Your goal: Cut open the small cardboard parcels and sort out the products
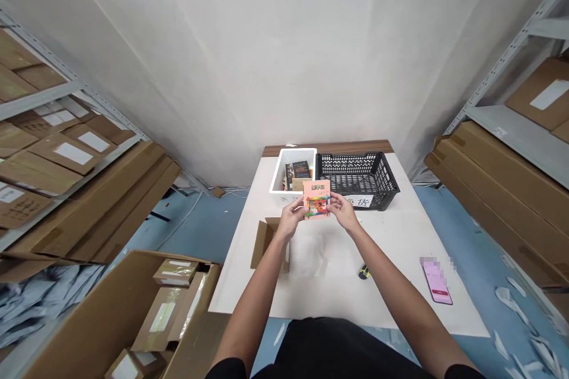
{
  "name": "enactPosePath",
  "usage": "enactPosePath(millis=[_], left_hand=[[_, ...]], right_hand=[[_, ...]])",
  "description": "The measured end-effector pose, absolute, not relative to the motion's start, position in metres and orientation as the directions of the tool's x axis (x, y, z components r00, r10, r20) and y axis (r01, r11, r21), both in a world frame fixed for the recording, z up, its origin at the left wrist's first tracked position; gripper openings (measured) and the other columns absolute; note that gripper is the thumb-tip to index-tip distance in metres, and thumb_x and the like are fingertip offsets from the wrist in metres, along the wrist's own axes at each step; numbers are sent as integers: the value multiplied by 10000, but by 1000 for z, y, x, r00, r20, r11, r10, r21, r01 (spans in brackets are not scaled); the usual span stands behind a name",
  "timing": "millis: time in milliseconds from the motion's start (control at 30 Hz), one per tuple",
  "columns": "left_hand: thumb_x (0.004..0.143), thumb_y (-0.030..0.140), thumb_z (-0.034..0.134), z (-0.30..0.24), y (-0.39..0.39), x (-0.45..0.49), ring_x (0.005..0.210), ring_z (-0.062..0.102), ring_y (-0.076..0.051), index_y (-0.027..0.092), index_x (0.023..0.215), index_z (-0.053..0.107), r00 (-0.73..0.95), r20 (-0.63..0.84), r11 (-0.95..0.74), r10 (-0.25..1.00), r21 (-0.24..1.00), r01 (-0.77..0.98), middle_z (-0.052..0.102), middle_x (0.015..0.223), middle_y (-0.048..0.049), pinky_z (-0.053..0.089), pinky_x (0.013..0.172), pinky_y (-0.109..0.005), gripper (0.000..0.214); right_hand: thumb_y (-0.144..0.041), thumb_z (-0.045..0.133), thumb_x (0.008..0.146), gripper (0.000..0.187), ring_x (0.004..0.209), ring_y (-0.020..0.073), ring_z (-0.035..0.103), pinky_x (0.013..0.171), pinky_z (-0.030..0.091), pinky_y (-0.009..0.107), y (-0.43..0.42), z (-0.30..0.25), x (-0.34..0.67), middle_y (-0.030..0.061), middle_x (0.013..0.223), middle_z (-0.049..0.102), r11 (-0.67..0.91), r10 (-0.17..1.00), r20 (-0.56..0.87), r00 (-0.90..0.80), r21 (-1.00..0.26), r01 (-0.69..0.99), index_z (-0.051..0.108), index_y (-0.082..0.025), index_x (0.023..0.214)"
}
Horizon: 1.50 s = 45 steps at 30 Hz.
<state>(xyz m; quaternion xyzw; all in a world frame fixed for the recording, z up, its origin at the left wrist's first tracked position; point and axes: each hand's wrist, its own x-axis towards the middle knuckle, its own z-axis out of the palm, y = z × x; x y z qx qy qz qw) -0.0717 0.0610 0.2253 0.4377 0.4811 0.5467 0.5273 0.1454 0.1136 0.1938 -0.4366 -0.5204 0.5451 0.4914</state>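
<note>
Over the worktop, short of its far edge, L hand & R hand pinched the pack by opp. sides, prob. so its front showed; bin & crate sat nr. that edge, presumably within reach.

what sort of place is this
Probably a small stockroom or parcel-sorting area: metal shelves stacked with cardboard boxes, a large open carton holding taped, labelled parcels, and a table bearing a white bin and a black crate.
</note>
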Motion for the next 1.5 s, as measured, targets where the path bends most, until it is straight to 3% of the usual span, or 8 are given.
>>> enactPosePath(millis=[233, 467, 767, 1033, 1133, 1267, 1367, 1500], left_hand=[[762, 401, 847, 199, 122, -137, 1010, 724, -239, 219, 1465, 630, -35, -31, 28, 999, 998, -62, 749, 1233, -81, 613, 897, -428, 759], [835, 288, 762, 191, 203, -176, 1502, 435, -319, 236, 1570, 505, -186, 5, 16, 982, 994, 110, 470, 1637, -115, 412, 1206, -459, 780], [927, 275, 622, 113, 111, -156, 1493, 436, -270, 307, 1543, 516, -99, 12, 21, 995, 945, 327, 481, 1611, -92, 430, 1180, -467, 626], [838, 272, 726, 20, 10, -75, 1541, 390, -323, 235, 1509, 557, 44, -490, 387, 871, 737, 554, 390, 1684, -146, 330, 1251, -466, 693], [806, 252, 722, -10, -22, -72, 1574, 326, -345, 215, 1545, 499, -25, -656, 512, 754, 564, 648, 259, 1740, -162, 296, 1264, -452, 774], [725, 233, 728, -36, -64, -66, 1609, 70, -478, 124, 1562, 421, -66, -741, 550, 668, 432, 715, 47, 1756, -252, 257, 1239, -619, 898], [690, 193, 704, -43, -86, -49, 1604, 54, -493, 70, 1542, 418, -8, -734, 503, 679, 457, 733, 141, 1734, -285, 268, 1223, -650, 907], [731, 110, 598, -34, -97, -13, 1605, 253, -316, 141, 1482, 545, 105, -655, 405, 749, 577, 709, 414, 1666, -171, 238, 1300, -505, 754]], right_hand=[[-377, 739, 740, 500, 818, 211, 721, 748, 615, 350, 176, 181, 86, 74, 983, 761, 31, 979, 52, -196, -993, -110, 702, -190, 1203], [-459, 701, 770, 612, 1013, 260, 704, 952, 581, 435, 263, 173, 55, 151, 1162, 736, 98, 991, 109, 80, -987, 127, 668, -159, 1302], [-501, 589, 822, 583, 988, 261, 713, 962, 563, 448, 195, 87, 95, 142, 1133, 749, -53, 991, -16, 134, -960, 274, 686, -150, 1278], [-293, 527, 845, 573, 1155, 269, 673, 1058, 516, 426, 79, -1, 158, 149, 1444, 610, -281, 952, -293, 89, -719, 636, 669, -180, 1389], [-227, 565, 861, 622, 1382, 315, 554, 1170, 423, 423, 30, -28, 180, 151, 1592, 497, -302, 881, -473, 18, -532, 791, 620, -190, 1479], [-136, 565, 866, 689, 1585, 353, 273, 1237, 316, 502, -32, -54, 186, 143, 1728, 284, -165, 772, -624, -126, -388, 907, 539, -186, 1553], [-82, 522, 876, 703, 1627, 316, 146, 1261, 230, 561, -62, -60, 176, 123, 1751, 211, -121, 748, -641, -173, -388, 914, 504, -195, 1570], [-264, 521, 952, 477, 1529, 286, 400, 1218, 341, 483, -73, -47, 158, 161, 1589, 521, -347, 784, -602, -154, -630, 694, 665, -159, 1395]])
